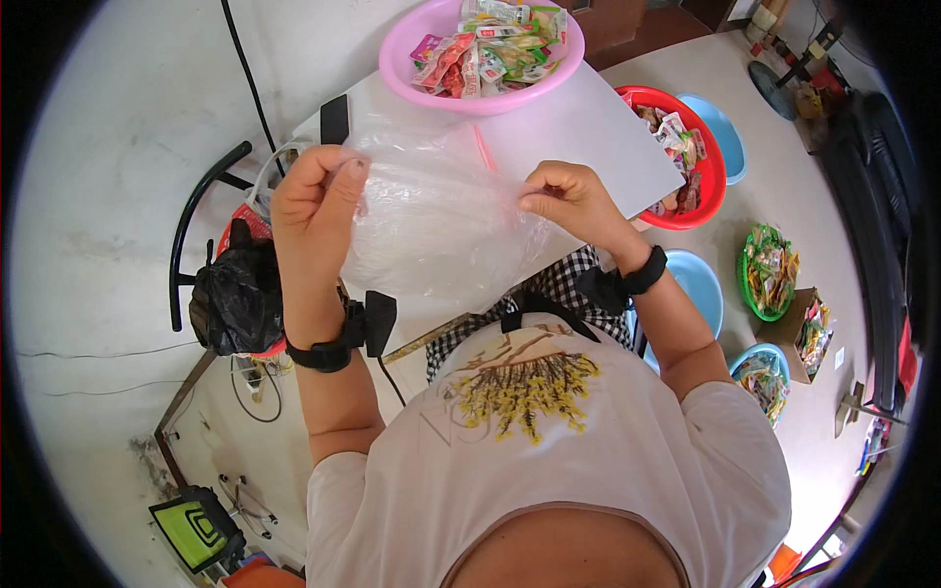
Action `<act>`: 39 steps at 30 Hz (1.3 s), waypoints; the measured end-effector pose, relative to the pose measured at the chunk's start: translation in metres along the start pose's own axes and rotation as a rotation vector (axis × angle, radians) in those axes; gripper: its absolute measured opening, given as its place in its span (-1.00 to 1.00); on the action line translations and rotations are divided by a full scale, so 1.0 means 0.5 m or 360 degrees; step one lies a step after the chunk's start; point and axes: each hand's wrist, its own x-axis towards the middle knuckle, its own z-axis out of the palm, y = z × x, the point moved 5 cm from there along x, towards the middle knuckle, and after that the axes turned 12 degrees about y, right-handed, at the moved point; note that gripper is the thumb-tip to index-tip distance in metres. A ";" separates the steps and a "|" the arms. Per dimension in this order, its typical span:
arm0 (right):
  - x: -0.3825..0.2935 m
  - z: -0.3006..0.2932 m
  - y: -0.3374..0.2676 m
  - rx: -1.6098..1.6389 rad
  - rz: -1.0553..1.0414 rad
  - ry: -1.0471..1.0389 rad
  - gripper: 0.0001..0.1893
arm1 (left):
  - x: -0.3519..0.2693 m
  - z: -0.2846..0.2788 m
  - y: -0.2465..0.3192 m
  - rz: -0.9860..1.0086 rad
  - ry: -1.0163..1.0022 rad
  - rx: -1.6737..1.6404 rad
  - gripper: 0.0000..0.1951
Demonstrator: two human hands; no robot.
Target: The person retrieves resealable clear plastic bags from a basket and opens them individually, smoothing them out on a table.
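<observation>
A clear plastic bag (434,228) is stretched between my two hands above the white table (588,132). My left hand (316,198) pinches its left edge between thumb and fingers. On the other side, my right hand (570,198) grips the bag's right edge with thumb and fingertips. The bag looks flat, and I see nothing inside it. Part of a pink-red strip (483,147) shows at its far edge; whether it belongs to the bag I cannot tell. Beyond the bag stands a pink basin (470,106) with several small packaged snacks (492,55) in it.
A dark flat object (334,120) lies at the table's left edge. Right of the table are a red basin (713,195) of packets, blue basins (695,283), a green basket (746,283) and a cardboard box (798,342). A black plastic bag (239,298) sits at left.
</observation>
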 end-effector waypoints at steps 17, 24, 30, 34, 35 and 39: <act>0.014 -0.022 -0.132 -0.0265 -0.0621 0.0359 -0.91 | -0.030 -0.093 0.006 0.0106 -0.0832 0.0049 -0.58; -0.043 0.065 -0.224 -0.0450 -0.1255 -0.0178 -0.89 | 0.003 -0.089 -0.036 -0.0042 -0.0504 -0.0080 -0.36; -0.076 0.096 -0.227 -0.0412 -0.1313 -0.0410 -0.89 | 0.022 -0.018 -0.105 -0.0471 -0.0596 -0.0362 -0.60; -0.083 0.090 -0.221 -0.0541 -0.1431 -0.0432 -0.87 | 0.024 -0.013 -0.150 -0.0537 -0.0793 -0.0406 -0.77; -0.081 0.079 -0.214 -0.0540 -0.1431 -0.0440 -0.87 | 0.026 -0.017 -0.146 -0.0535 -0.0666 -0.0441 -0.86; -0.048 0.036 -0.168 -0.0839 -0.1302 -0.0294 -0.77 | 0.032 -0.033 -0.122 -0.0464 -0.0348 -0.0419 -0.98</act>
